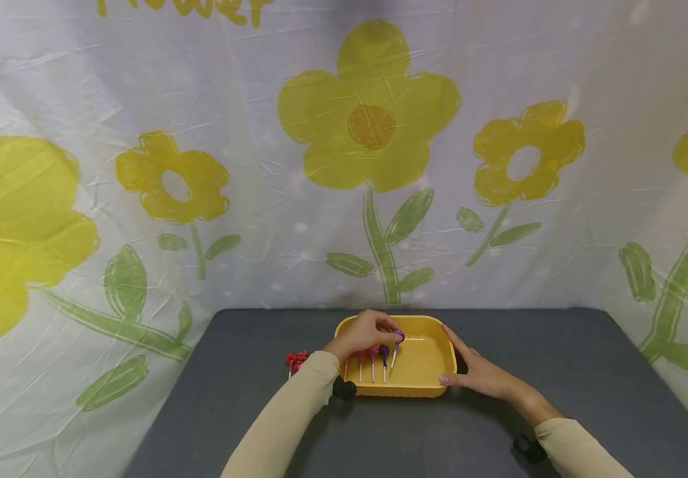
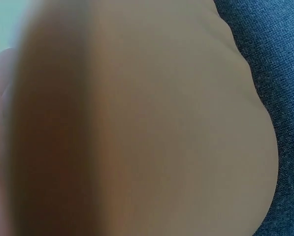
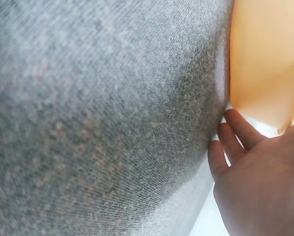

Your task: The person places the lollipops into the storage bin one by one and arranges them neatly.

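Note:
My left hand (image 1: 366,332) reaches over a yellow tray (image 1: 434,364) and pinches a purple lollipop (image 1: 400,336) by its wrapped head, the white stick pointing down. Beside it in the tray, a dark purple lollipop (image 1: 384,350) and pink lollipops (image 1: 373,351) stand in a row, heads toward the back. My forearm hides the tray's left end. At the right end, my right hand (image 1: 484,376) rests against the tray with thumb and forefinger spread along its rim. The right wrist view shows the other fingers (image 3: 230,140) extended near the tray's wall.
Red lollipops (image 1: 296,360) lie on the dark grey table (image 1: 260,338) left of the tray, partly behind my left sleeve (image 1: 296,411). A white curtain (image 1: 272,252) printed with yellow flowers hangs behind the table. Sleeve cloth fills most of the left wrist view.

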Available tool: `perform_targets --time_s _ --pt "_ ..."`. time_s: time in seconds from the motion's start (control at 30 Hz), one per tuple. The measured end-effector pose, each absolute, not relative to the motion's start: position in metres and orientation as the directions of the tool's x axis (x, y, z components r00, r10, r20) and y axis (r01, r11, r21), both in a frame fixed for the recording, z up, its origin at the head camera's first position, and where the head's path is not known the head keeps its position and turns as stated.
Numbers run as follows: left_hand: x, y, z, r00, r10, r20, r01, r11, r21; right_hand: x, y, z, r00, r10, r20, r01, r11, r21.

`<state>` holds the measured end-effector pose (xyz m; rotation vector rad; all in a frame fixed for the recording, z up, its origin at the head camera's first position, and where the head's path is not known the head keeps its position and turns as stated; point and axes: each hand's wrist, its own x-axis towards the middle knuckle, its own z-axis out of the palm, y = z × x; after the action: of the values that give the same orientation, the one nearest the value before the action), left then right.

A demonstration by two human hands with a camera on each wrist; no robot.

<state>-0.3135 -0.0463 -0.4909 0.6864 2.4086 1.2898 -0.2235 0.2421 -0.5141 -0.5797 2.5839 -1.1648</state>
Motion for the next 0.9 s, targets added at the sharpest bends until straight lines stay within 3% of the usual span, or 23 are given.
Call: perform_targets --time_s 0.63,0.9 --pt "-0.314 -0.043 -0.477 -0.806 0.579 -0.123 0.306 0.585 0.751 -0.224 0.242 -0.516 -0.888 -0.456 -0.062 -0.256 0.601 -0.757" --pt "-0.310 -0.037 -0.478 -0.823 0.551 -0.137 0.311 0.639 0.704 -0.224 0.242 -0.516 -0.893 -0.445 -0.072 -0.242 0.609 -0.756"
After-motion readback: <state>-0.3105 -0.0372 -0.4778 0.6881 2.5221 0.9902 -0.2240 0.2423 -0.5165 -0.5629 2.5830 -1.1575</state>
